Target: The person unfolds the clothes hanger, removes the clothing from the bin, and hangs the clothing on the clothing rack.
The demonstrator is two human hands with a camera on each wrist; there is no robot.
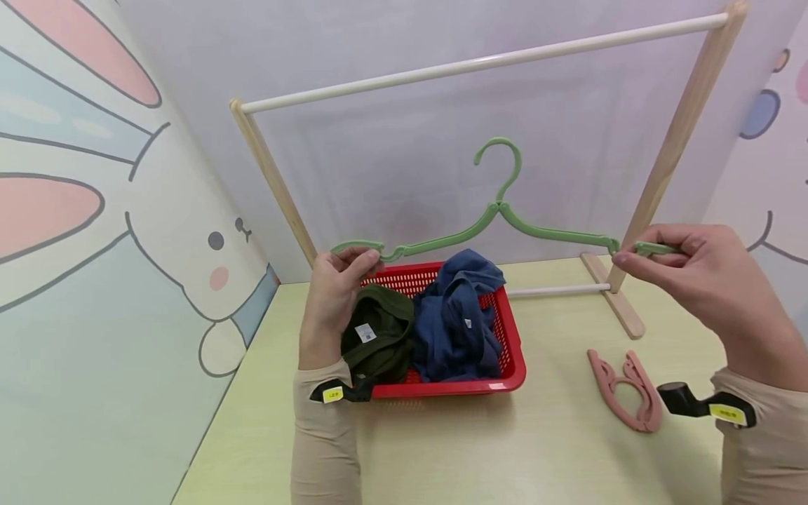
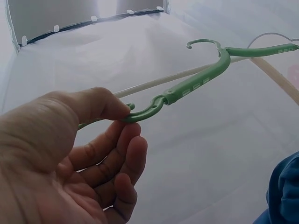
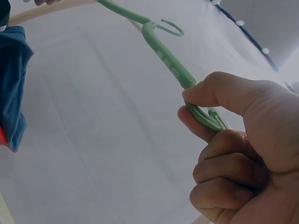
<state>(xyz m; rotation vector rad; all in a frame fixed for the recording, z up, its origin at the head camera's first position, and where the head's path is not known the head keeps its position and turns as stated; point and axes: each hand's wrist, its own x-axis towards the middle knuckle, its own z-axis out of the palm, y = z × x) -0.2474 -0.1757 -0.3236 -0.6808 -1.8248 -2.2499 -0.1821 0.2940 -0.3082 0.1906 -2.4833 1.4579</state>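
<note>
A green folding clothes hanger (image 1: 549,233) is spread wide in the air, its hook pointing up. My left hand (image 1: 336,294) pinches its left end between thumb and forefinger, above the back left of the basket. At the other end, my right hand (image 1: 707,280) pinches the hanger's right tip, the other fingers curled in. The left wrist view shows the thumb on the curved end piece of the hanger (image 2: 198,84). In the right wrist view, thumb and forefinger grip the hanger (image 3: 168,58) near its end joint.
Below stands a red basket (image 1: 514,351) with a dark green garment (image 1: 385,312) and a blue garment (image 1: 454,330). A folded pink hanger (image 1: 625,393) lies on the table (image 1: 454,449) at the right. Behind rises a rack with a white rail (image 1: 480,64) and wooden posts (image 1: 675,147).
</note>
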